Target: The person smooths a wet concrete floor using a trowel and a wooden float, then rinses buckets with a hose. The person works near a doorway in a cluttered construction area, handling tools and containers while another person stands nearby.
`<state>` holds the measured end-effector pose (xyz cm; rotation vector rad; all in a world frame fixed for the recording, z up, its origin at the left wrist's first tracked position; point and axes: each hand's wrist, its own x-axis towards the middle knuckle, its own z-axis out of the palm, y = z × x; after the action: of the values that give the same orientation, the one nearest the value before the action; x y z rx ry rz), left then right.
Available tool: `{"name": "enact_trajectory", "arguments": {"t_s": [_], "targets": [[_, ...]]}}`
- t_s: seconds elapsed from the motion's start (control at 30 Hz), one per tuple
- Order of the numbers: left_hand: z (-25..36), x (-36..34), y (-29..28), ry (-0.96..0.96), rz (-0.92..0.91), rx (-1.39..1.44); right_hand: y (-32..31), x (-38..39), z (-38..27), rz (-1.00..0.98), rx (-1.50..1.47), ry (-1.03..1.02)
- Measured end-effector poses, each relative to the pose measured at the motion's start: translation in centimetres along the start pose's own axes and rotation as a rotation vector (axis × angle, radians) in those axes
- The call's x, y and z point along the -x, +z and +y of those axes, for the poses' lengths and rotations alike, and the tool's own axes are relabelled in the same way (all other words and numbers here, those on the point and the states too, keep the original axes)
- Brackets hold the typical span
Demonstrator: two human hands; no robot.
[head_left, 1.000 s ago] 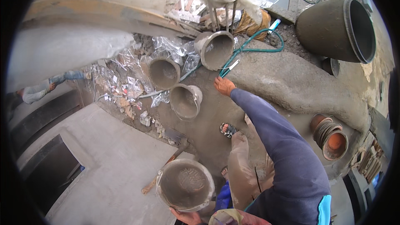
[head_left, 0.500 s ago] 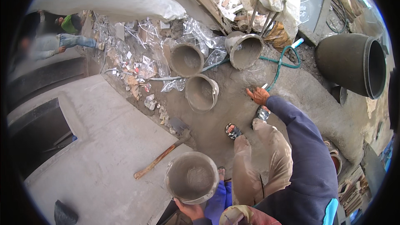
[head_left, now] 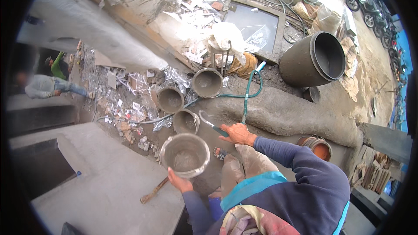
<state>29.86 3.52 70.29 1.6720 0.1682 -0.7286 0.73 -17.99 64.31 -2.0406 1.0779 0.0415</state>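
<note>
In my left hand (head_left: pixel 179 182) is the lower rim of a grey, mortar-coated bucket (head_left: pixel 164 154), its mouth facing up and grey residue inside. My right hand (head_left: pixel 238 134) closes around a green hose (head_left: pixel 246 100) near its end. A pale curved piece, a hose tip or a water stream, reaches from it toward the buckets. Beyond the held bucket stand three more coated buckets: a near one (head_left: pixel 195 127), a left one (head_left: pixel 159 100) and a right one (head_left: pixel 194 82). Below the held bucket shows the wooden handle (head_left: pixel 153 192) of a hoe, its head hidden.
A large dark pot (head_left: pixel 296 67) lies tilted at the right, a small pot (head_left: pixel 311 95) beside it. Rubble and plastic scraps (head_left: pixel 130 104) cover the back left. A concrete slab (head_left: pixel 109 165) lies at my left. Two people (head_left: pixel 43 85) are at the far left; another's blue-clothed leg (head_left: pixel 215 206) shows near my left arm.
My right hand has lifted the hose end from the ground and brought it toward the buckets. The held bucket has moved away from me, now covering the hoe's head. The view has turned.
</note>
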Motion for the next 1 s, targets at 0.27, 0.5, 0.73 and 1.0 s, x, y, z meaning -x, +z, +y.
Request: {"name": "enact_trajectory", "arguments": {"t_s": [0.27,0.5,0.73,1.0], "targets": [[0.1,-7.0,8.3,0.243,-0.183,-0.118,-4.6,7.0,-8.5,0.150,-0.275,-0.090],[3.7,-8.3,12.6,0.320,-0.355,-0.100,-6.7,8.4,-9.0,-0.180,-0.657,-0.038],[5.6,-7.3,13.7,0.388,-0.369,-0.007,-5.5,7.4,-8.7,0.027,-0.424,-0.157],[5.7,-4.9,14.4,0.406,-0.410,0.013,-3.4,5.2,-7.3,0.044,-0.159,-0.204]]}}
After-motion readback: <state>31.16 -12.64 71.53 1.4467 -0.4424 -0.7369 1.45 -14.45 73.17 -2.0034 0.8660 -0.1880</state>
